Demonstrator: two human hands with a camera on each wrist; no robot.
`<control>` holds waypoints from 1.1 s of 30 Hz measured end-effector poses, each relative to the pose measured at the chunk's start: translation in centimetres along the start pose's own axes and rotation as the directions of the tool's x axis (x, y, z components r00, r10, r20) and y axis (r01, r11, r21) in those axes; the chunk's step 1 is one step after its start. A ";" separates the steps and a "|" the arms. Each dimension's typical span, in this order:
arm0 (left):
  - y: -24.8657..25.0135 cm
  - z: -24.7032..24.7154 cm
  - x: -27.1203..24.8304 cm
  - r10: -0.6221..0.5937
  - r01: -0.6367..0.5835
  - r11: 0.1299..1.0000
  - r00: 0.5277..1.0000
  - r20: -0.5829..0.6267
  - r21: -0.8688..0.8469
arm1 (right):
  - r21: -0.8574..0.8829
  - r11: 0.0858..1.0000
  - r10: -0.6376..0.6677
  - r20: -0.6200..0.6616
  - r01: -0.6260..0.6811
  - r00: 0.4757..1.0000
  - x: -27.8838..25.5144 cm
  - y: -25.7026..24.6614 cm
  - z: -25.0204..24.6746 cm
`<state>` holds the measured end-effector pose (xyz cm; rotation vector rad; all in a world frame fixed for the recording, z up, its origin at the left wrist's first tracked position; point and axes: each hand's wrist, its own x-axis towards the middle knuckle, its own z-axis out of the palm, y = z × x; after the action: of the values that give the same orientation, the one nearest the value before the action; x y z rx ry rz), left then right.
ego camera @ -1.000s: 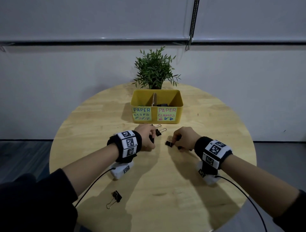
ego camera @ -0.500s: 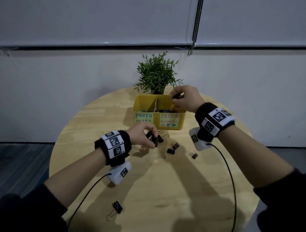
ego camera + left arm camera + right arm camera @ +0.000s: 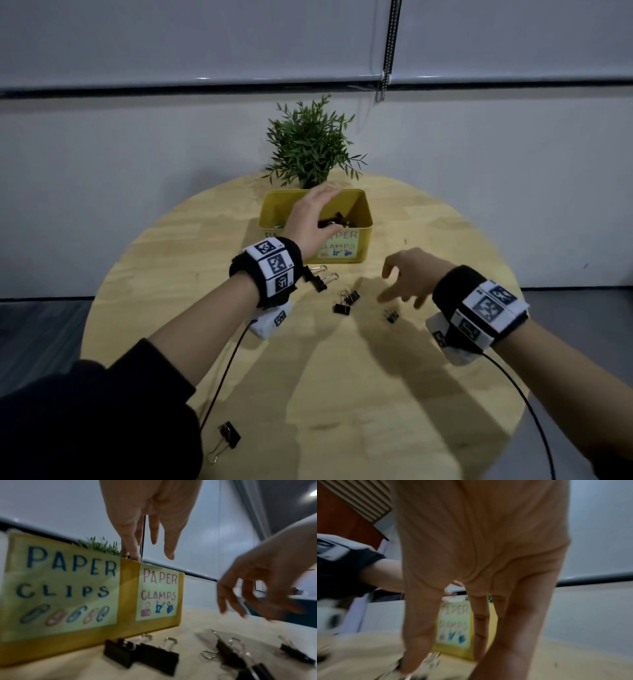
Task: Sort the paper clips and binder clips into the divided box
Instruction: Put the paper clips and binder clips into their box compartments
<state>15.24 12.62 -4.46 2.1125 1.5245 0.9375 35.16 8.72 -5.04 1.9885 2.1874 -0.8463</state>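
Observation:
The yellow divided box point(image 3: 363, 240) stands at the table's far side, labelled PAPER CLIPS and PAPER CLAMPS point(image 3: 158, 595). My left hand point(image 3: 322, 202) hovers over its right compartment with straight fingers and holds nothing point(image 3: 152, 547). Black binder clips point(image 3: 334, 221) lie inside that compartment. My right hand point(image 3: 397, 287) hangs with spread fingers just above a small binder clip point(image 3: 391, 315) on the table; the right wrist view is blurred point(image 3: 453, 635). Other binder clips lie in front of the box point(image 3: 320, 279), point(image 3: 346, 301), point(image 3: 140, 655).
A potted green plant point(image 3: 310, 147) stands right behind the box. One more binder clip point(image 3: 229, 435) lies near the table's front left edge, by my left sleeve. The round wooden table point(image 3: 342, 394) ends close to the grey wall.
My left hand carried its binder clip from the table to over the box and opened. My right hand left the box and came down toward the small clip on the table.

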 end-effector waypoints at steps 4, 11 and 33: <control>-1.2 -1.0 -2.0 0.113 -0.112 0.949 0.993 0.012 0.294 | 0.038 0.999 0.012 0.147 -0.017 0.989 -1.2 -0.2 2.7; -3.7 1.1 -4.4 -0.285 0.024 0.814 0.887 0.363 0.580 | -0.185 0.981 -0.057 -0.026 0.051 0.998 1.1 -4.2 6.0; -3.1 2.0 -6.4 -0.268 0.007 0.828 0.884 0.383 0.561 | 0.233 0.965 -0.120 -0.027 0.123 0.992 0.8 -4.3 0.8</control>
<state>13.25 7.84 -9.77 2.3091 1.7943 -0.0896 30.78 9.00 -4.55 1.9759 2.3338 -1.1617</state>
